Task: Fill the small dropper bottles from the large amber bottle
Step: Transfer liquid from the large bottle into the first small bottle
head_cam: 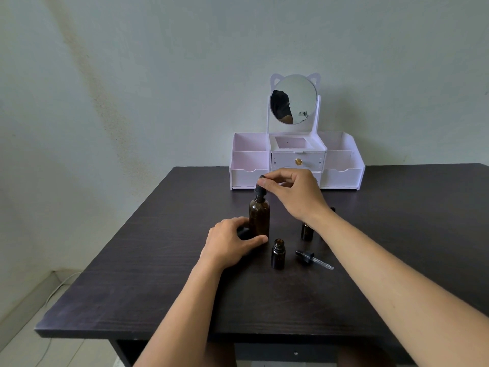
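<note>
The large amber bottle (259, 215) stands upright on the dark table (158, 274). My left hand (230, 243) grips its base from the left. My right hand (291, 192) pinches the black rubber bulb of the dropper cap (259, 189) that sits on the bottle's neck. An uncapped small amber bottle (278, 254) stands just right of the large one. Its dropper (313, 259), with a glass pipette, lies on the table beside it. Behind my right wrist stands a second small bottle (306, 231), partly hidden. A third small bottle's black top (332, 209) peeks out past my forearm.
A white and pink cosmetic organizer (296, 165) with a round cat-ear mirror (293, 99) and drawers stands at the table's back edge against the wall. The table's front edge runs close to my body.
</note>
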A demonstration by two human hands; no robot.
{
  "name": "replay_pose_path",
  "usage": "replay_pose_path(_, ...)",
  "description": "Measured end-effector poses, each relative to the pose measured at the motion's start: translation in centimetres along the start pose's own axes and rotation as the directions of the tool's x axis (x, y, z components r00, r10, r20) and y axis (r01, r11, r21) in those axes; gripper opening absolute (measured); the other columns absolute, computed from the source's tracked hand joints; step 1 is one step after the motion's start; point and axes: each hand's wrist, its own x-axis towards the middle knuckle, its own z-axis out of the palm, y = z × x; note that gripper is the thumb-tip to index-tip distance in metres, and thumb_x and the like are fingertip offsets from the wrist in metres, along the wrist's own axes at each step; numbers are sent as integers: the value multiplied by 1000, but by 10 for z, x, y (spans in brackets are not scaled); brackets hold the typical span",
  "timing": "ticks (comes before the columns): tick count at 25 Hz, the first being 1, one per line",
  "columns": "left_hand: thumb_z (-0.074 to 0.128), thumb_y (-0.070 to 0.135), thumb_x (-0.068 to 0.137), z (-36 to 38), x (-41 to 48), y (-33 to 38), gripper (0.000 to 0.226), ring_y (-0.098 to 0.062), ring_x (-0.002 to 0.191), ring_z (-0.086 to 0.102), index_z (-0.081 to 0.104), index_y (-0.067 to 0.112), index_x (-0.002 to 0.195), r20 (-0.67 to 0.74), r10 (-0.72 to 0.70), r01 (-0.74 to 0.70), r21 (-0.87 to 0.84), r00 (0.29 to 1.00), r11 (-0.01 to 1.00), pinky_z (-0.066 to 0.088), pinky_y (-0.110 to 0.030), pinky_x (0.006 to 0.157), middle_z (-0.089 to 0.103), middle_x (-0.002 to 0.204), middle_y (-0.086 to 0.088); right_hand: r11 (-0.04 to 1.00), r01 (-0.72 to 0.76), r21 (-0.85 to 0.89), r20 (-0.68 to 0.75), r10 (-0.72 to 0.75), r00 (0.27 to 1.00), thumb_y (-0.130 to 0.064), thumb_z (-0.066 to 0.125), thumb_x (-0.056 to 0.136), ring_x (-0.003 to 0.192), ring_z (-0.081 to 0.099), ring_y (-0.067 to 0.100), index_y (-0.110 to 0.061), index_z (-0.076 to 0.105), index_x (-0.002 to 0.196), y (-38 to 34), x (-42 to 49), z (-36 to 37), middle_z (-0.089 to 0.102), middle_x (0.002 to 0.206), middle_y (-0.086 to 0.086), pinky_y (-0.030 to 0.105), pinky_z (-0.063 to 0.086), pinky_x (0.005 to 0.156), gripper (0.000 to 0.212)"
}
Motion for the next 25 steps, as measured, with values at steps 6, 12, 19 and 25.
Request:
replay_pose_path(6, 76, 63, 73, -1, -2, 1, 51, -6, 112, 62, 68, 38, 117, -8, 0, 0, 16, 1000, 1000, 50, -36, 99, 70, 117, 14, 997, 56, 45, -42, -54, 998, -31, 76, 87, 85, 69, 0, -31, 78, 88, -11, 3, -4, 76, 87, -19, 18, 51, 78, 2)
replay_pose_path(12, 74, 66, 71, 1, -3, 0, 50, -5, 108, 63, 69, 38, 112, -12, -4, 5, 33, 1000, 999, 49, -38, 98, 71, 110, 17, 968, 147, 201, -213, -104, 971, -21, 73, 92, 72, 66, -6, -29, 76, 84, -41, 10, -25, 74, 74, -22, 12, 50, 67, 11)
replay_pose_path(19, 86, 44, 70, -1, -13, 1, 79, -11, 111, 59, 40, 28, 133, -40, -47, 39, -188, 998, 981, 46, -28, 98, 58, 117, 9, 910, -35, 414, -305, 175, 936, -31, 75, 89, 70, 59, 10, -31, 75, 86, -44, -3, -60, 72, 80, -5, 17, 49, 60, 3)
replay_pose_path(25, 65, 25, 69, -2, -44, 16, 26, -16, 98, 63, 58, 25, 94, -13, -65, 58, -305, 998, 950, 48, -20, 84, 64, 99, 4, 853, -184, 489, -245, 336, 909, -34, 77, 87, 75, 59, 7, -26, 78, 89, -28, -37, -75, 73, 76, -21, 27, 46, 76, 8)
